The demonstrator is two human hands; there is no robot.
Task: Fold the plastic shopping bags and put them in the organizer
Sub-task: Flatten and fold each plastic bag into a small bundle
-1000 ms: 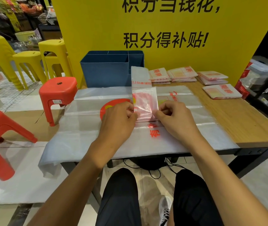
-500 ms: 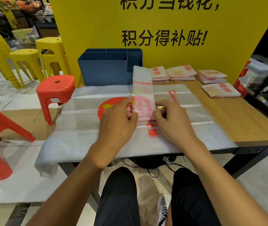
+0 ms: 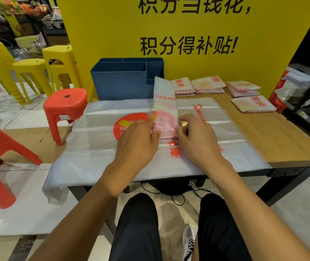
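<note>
A narrow strip of translucent plastic bag (image 3: 164, 106) with red print lies lengthwise in the middle of the wooden table (image 3: 275, 140), its near end doubled over. My left hand (image 3: 138, 142) pinches the left edge of that folded end. My right hand (image 3: 195, 138) pinches its right edge. The strip rests on a stack of flat bags (image 3: 93, 147) that covers most of the table. A blue organizer (image 3: 120, 81) with several compartments stands behind it at the back.
Several piles of folded bags (image 3: 209, 84) lie at the back right, one single bag (image 3: 253, 104) nearer the right edge. A yellow sign board (image 3: 188, 34) rises behind the table. Red stools (image 3: 65, 106) and yellow stools (image 3: 31, 72) stand left. Cables (image 3: 176, 191) lie under the table.
The folded near end of the strip has been rolled further away from me, and both hands have moved forward with it.
</note>
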